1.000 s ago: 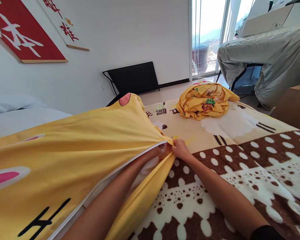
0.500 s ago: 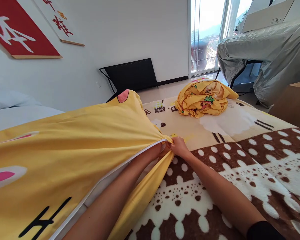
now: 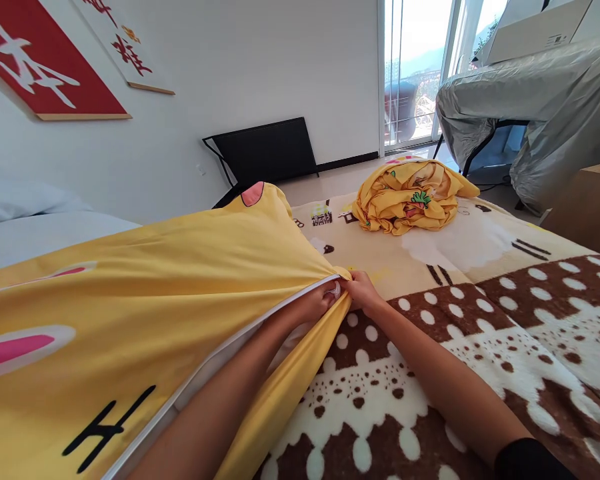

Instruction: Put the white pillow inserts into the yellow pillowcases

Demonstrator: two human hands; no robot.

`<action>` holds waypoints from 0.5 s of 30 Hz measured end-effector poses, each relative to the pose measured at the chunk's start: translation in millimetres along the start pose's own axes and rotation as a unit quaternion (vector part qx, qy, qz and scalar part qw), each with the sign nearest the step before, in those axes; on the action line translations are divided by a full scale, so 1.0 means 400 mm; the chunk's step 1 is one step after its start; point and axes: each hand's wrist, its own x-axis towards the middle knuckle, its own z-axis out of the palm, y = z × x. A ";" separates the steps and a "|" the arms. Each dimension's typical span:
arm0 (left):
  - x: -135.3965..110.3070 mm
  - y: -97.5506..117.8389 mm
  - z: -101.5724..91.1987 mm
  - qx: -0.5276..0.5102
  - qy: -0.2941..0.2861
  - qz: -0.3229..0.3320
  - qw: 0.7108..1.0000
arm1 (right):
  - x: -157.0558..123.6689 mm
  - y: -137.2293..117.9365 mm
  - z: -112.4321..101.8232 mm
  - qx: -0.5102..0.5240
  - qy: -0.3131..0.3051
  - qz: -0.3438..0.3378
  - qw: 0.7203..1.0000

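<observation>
A yellow duvet cover (image 3: 220,257) with printed pink-and-white shapes spreads across the left side. Its long white-edged opening gapes towards me, showing a pale lining. My left forearm runs along inside that opening, and my left hand (image 3: 324,300) is closed near its far end, with a bit of whitish fabric (image 3: 336,291) showing at the fingers. From outside, my right hand (image 3: 364,292) pinches the gathered yellow edge right beside the left one. The cloth is pulled into tight folds towards both hands. Some of the left fingers are hidden by the cover.
Beneath lies a brown-and-cream patterned blanket (image 3: 410,427). A crumpled yellow bundle of cloth (image 3: 405,193) rests on its far part. Further back are a black panel (image 3: 265,150) against the wall, a silver-covered table (image 3: 505,87) and a cardboard box (image 3: 587,207) at right.
My left hand has come more into sight at the end of the opening, with whitish fabric now visible at its fingers. My right hand keeps its hold; the view shifts slightly.
</observation>
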 end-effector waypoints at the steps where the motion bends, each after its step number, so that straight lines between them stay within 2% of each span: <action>1: -0.002 0.008 0.001 0.000 -0.003 0.005 1.000 | -0.002 -0.004 0.001 0.029 0.005 0.000 1.000; 7: 0.005 0.027 0.018 -0.020 0.009 0.034 0.999 | -0.005 -0.008 0.008 0.133 0.043 0.007 0.990; 13: 0.033 -0.025 0.034 -0.013 0.097 -0.061 0.993 | -0.004 -0.006 -0.002 0.127 0.024 0.016 0.991; 15: 0.040 -0.034 0.039 -0.030 0.106 -0.074 0.991 | -0.004 -0.007 -0.012 0.109 0.008 0.020 0.994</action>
